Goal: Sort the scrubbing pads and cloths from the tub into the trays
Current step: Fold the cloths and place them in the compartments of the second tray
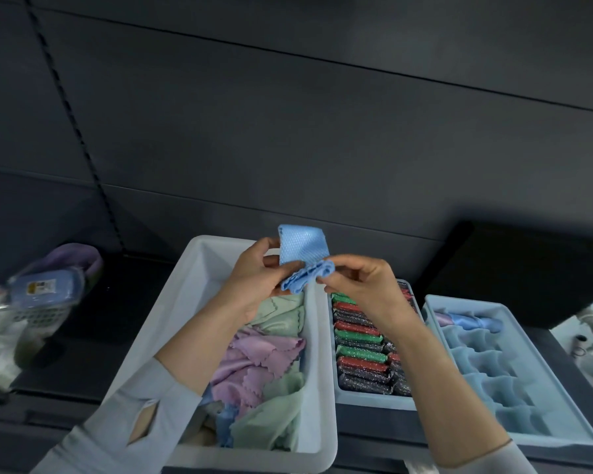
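Left hand (254, 278): gripped one side of blue cloth (302, 258), fingers curled round it.
Right hand (353, 285): pinched cloth's bunched lower edge, just beside left hand.
Cloth: held up between both hands, above tub's far end; seemingly being folded or rolled.
Tub (192, 289): below left hand; purple, green, blue cloths piled inside, plenty left.
Pad tray (367, 398): under right wrist, packed with red, green, dark scrubbing pads; pads look done.
Cloth tray (562, 398): right of right hand, one or two rolled cloths at far end, other compartments unfilled.
Progress: cloth sorting barely begun.
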Tool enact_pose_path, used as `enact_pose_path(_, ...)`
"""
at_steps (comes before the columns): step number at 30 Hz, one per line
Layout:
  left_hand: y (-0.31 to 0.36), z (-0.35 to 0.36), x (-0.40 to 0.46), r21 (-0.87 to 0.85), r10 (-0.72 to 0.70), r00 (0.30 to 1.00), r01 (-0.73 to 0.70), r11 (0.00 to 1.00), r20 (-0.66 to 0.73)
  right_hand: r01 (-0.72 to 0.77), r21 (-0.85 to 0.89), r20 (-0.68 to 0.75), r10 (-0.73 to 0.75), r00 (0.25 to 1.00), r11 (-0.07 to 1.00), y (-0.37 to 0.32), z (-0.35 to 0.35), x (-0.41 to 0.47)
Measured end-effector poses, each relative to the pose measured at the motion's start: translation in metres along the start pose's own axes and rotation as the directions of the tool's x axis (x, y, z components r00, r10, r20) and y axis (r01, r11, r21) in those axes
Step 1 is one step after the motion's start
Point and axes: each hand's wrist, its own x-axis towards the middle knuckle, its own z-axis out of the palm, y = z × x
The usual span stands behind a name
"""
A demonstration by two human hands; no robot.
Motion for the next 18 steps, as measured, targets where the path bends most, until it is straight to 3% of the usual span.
enact_pose_path(7, -0.007, 0.002, -0.005, -0.03, 0.103, 0.993, -0.102, 0.994, 0.06, -0.106, 0.074, -0.218, 0.12, 0.968, 0.992, 0.003, 0.008, 0.007)
enact_pose_path(11, -0.013, 0.005, -0.005, -0.195, 0.079, 0.991, -0.057, 0.979, 0.11, -0.096, 0.083, -0.285, 0.116, 0.952, 0.992, 0.008, 0.011, 0.009)
enact_pose_path(18, -0.023, 0.011, -0.001, 0.017, 0.186, 0.982, -0.186, 0.982, -0.019, -0.115, 0.142, -0.291, 0.152, 0.944, 0.983, 0.012, 0.011, 0.007)
